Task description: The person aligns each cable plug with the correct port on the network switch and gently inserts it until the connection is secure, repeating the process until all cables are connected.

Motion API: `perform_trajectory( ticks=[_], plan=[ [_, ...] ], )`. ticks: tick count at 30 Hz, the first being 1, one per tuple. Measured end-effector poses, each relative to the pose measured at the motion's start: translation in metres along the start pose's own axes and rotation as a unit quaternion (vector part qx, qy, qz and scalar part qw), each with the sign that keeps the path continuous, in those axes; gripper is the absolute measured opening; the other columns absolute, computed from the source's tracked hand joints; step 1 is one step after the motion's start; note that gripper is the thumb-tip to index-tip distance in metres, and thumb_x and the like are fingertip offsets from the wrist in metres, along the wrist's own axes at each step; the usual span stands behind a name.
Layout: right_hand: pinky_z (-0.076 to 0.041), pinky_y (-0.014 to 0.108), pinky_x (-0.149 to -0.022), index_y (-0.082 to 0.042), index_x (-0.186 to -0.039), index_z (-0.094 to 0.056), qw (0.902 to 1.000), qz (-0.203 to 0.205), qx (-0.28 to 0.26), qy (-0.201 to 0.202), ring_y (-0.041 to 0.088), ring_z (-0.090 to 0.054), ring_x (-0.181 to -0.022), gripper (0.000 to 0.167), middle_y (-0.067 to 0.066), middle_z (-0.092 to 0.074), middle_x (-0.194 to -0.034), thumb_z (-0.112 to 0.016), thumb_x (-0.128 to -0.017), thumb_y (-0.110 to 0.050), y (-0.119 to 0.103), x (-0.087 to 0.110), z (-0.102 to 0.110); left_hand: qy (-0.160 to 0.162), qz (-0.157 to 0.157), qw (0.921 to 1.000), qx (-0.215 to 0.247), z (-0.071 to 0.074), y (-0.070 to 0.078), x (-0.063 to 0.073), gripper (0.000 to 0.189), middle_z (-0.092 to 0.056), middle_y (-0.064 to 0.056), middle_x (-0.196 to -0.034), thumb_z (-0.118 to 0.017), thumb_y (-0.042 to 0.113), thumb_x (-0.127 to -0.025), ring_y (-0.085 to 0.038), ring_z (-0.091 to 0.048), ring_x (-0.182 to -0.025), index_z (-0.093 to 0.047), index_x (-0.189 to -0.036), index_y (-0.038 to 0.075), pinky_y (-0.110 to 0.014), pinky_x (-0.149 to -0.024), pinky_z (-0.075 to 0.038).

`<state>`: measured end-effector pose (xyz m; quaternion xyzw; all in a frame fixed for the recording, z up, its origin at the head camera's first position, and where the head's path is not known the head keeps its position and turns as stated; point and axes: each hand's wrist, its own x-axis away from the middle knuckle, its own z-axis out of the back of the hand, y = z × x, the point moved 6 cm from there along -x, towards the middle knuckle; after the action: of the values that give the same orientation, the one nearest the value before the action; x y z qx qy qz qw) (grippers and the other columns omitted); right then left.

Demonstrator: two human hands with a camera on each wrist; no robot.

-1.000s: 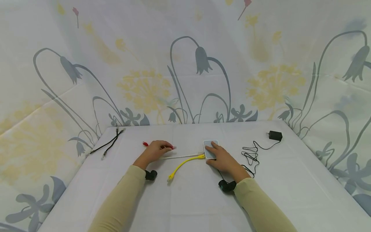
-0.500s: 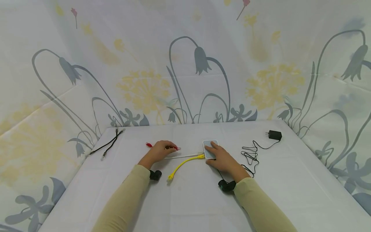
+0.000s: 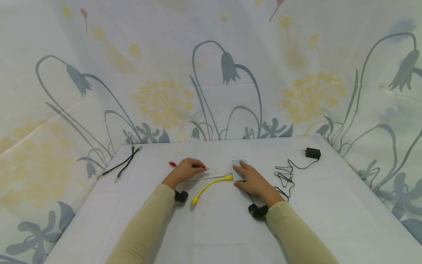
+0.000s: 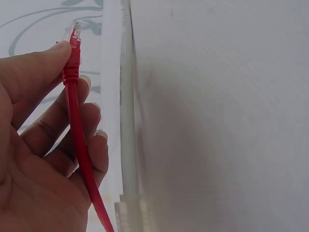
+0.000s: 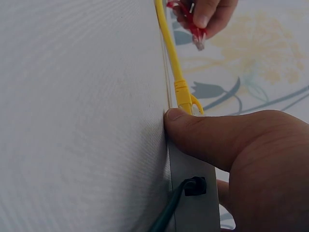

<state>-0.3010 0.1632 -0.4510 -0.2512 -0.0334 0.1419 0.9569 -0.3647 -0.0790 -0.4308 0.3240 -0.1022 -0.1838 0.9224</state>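
Observation:
In the head view my left hand [image 3: 186, 171] is left of centre above the table. Its thumb and fingers pinch a red Ethernet cable [image 4: 71, 77] just behind the clear plug, which points away from the palm. My right hand [image 3: 255, 182] holds a small white router-like box [image 3: 239, 170] with a grey top, thumb on one side and fingers over the top. A yellow Ethernet cable [image 5: 170, 48] is plugged into the box's left side. Beside it a white Ethernet cable [image 3: 211, 178] runs to the same side; whether it is seated I cannot tell.
Two short black cables [image 3: 126, 161] lie crossed at the far left. A black power adapter [image 3: 312, 153] lies at the back right, its thin cord [image 3: 285, 174] coiled loosely. The cord's plug [image 5: 195, 185] sits in the box's side. Patterned cloth [image 3: 211, 91] rises behind the white table [image 3: 224, 231].
My left hand has moved a little to the right with the red Ethernet cable, closer to the white box. The right hand and the box have stayed in place.

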Motion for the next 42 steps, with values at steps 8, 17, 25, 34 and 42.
perform_trajectory(
  ticks=[8,17,25,34,42],
  plan=[
    [-0.027,0.059,-0.113,-0.019,-0.15,-0.038,1.0,-0.003,0.002,0.0,0.042,-0.022,-0.146,0.065,0.015,-0.019,-0.161,-0.065,-0.092,-0.032,0.001,0.0,-0.001,-0.007,0.012,0.9999,0.008,-0.002,0.008,-0.006,0.014,-0.068,0.003,-0.111,-0.065,0.031,-0.092,-0.018,-0.057,-0.106,-0.074,-0.101,0.026,-0.038,-0.095,-0.047],
    [-0.026,0.06,-0.113,-0.02,-0.15,-0.038,1.0,-0.005,-0.001,-0.001,0.042,-0.022,-0.146,0.065,0.014,-0.019,-0.161,-0.065,-0.092,-0.033,0.001,-0.001,0.0,-0.019,0.007,0.9998,0.004,-0.01,0.016,-0.014,0.015,-0.068,0.003,-0.111,-0.063,0.03,-0.093,-0.017,-0.056,-0.103,-0.074,-0.102,0.024,-0.036,-0.092,-0.047],
    [-0.027,0.059,-0.113,-0.02,-0.15,-0.038,1.0,-0.004,-0.001,-0.002,0.042,-0.023,-0.145,0.065,0.014,-0.019,-0.161,-0.065,-0.092,-0.032,0.0,-0.001,0.0,-0.023,0.003,0.9997,0.007,-0.019,0.022,-0.019,0.015,-0.067,0.002,-0.112,-0.063,0.031,-0.093,-0.018,-0.056,-0.102,-0.073,-0.101,0.024,-0.036,-0.091,-0.048],
    [-0.026,0.059,-0.113,-0.022,-0.15,-0.037,0.9999,-0.013,0.001,-0.005,0.04,-0.022,-0.146,0.065,0.013,-0.019,-0.162,-0.064,-0.092,-0.034,0.002,-0.001,0.0,-0.016,0.0,0.9997,0.019,-0.027,0.027,-0.024,0.012,-0.064,0.001,-0.101,-0.064,0.03,-0.092,-0.018,-0.055,-0.089,-0.071,-0.099,0.023,-0.029,-0.075,-0.047],
    [-0.027,0.06,-0.113,-0.021,-0.15,-0.038,0.9999,-0.012,-0.001,-0.003,0.041,-0.023,-0.146,0.065,0.013,-0.019,-0.161,-0.064,-0.092,-0.034,0.001,0.0,0.001,-0.015,-0.012,0.9996,0.02,-0.033,0.034,-0.027,0.012,-0.067,0.002,-0.101,-0.063,0.028,-0.093,-0.016,-0.057,-0.091,-0.071,-0.098,0.021,-0.032,-0.084,-0.048]
  ],
)
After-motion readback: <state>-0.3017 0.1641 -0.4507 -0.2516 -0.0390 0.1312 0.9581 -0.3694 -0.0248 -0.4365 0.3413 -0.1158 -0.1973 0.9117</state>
